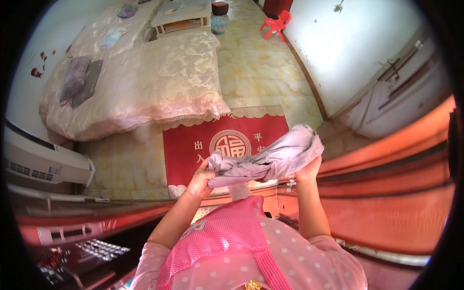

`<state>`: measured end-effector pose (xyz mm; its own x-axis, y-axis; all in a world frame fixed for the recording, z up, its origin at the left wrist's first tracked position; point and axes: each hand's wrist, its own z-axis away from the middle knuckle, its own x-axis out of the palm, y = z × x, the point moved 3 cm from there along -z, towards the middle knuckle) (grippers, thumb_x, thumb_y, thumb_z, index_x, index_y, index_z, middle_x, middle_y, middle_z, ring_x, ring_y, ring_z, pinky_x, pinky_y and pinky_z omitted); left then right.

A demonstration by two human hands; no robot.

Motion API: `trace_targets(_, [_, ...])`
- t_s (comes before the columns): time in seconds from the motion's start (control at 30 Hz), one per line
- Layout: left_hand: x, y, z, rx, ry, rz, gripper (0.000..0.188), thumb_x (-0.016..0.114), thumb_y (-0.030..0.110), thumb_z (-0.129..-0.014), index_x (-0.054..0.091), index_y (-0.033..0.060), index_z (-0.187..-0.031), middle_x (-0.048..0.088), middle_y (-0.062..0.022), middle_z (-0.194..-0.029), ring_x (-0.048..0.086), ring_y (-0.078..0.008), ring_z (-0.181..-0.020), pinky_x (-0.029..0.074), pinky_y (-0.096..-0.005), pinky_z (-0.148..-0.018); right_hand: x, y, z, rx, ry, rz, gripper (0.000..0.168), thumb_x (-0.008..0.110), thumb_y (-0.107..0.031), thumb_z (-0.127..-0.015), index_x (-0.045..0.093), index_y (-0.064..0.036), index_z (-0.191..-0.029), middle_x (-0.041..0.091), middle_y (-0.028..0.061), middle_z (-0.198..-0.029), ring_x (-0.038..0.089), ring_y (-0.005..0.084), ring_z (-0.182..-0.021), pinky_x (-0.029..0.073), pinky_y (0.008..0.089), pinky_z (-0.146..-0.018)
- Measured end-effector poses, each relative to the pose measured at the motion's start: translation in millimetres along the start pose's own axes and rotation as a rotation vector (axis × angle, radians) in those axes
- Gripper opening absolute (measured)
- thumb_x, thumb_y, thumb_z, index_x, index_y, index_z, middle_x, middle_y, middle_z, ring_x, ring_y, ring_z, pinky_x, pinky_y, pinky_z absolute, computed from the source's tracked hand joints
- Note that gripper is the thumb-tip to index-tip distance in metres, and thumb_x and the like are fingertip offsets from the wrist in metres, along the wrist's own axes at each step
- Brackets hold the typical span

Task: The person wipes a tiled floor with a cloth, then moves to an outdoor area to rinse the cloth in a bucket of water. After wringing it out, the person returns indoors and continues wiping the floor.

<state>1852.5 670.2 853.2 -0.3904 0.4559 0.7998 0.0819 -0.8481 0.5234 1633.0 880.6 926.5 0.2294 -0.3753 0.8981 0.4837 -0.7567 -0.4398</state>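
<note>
A crumpled greyish-purple cloth (268, 159) is stretched between my two hands, in front of my pink checked apron. My left hand (201, 179) grips its left end, with the thumb on top. At the raised right end, my right hand (309, 170) holds the cloth from beneath, and its fingers are partly hidden by the fabric. Below the cloth, a red doormat (185, 145) with white characters and a round emblem lies on the floor.
Ahead on the left stands a sofa (156, 79) under a pale patterned cover, with cushions (76, 78) on it. A low table (183, 14), a bin (219, 25) and a red chair (278, 24) are farther off. An orange-red door (384, 210) stands close on my right.
</note>
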Motion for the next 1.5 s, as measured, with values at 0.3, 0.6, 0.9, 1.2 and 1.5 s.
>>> trace_targets(0.3, [49.7,62.7,-246.3,-0.074,0.126,-0.587,0.051,0.061,-0.002,-0.074,0.049,0.0047,-0.123,0.056,-0.0127,-0.117,0.056,-0.0247,-0.109,0.047,-0.0356,-0.092,47.3,-71.0,-251.7,-0.093,-0.376,0.088,0.047,0.034,-0.032,-0.096,0.038,-0.004,-0.134,0.045,0.0123,-0.134,0.042,0.0271,-0.123,0.031,0.0415,-0.106])
trace_targets(0.6, [226.7,145.1,-483.3,0.489,-0.200,-1.171,0.054,0.070,0.024,-0.077,0.050,0.0012,-0.122,0.046,-0.0188,-0.129,0.046,-0.0273,-0.116,0.039,-0.0388,-0.096,111.9,-110.8,-433.8,-0.001,-0.412,0.424,0.044,0.053,-0.019,-0.085,0.048,0.002,-0.124,0.056,0.0114,-0.118,0.054,0.0214,-0.108,0.044,0.0363,-0.094])
trace_targets(0.9, [272.7,243.9,-671.3,0.360,-0.496,-1.348,0.029,0.062,0.006,-0.077,0.062,0.0018,-0.106,0.065,-0.0068,-0.086,0.059,-0.0135,-0.077,0.048,-0.0287,-0.072,92.7,-182.5,-598.7,-0.185,0.024,0.707,0.026,0.053,0.008,-0.082,0.060,0.001,-0.106,0.064,0.0107,-0.100,0.062,0.0197,-0.092,0.052,0.0321,-0.082])
trace_targets(1.2, [311.9,316.8,-793.5,0.385,-0.466,-1.438,0.031,0.057,0.007,-0.088,0.057,0.0030,-0.118,0.062,-0.0018,-0.094,0.055,-0.0101,-0.084,0.045,-0.0247,-0.077,92.5,-189.2,-702.8,-0.201,0.022,0.877,0.019,0.053,-0.001,-0.086,0.058,-0.002,-0.104,0.058,0.0020,-0.080,0.049,0.0075,-0.063,0.038,0.0207,-0.053])
trace_targets(1.5, [323.3,346.4,-874.8,0.263,-0.225,-0.633,0.032,0.036,0.026,-0.100,0.055,0.0063,-0.116,0.064,-0.0061,-0.103,0.062,-0.0136,-0.089,0.050,-0.0296,-0.077,135.0,-204.9,-846.6,-0.339,-0.062,1.385,0.026,0.049,-0.005,-0.079,0.061,-0.001,-0.102,0.057,-0.0001,-0.077,0.049,0.0065,-0.066,0.040,0.0213,-0.058])
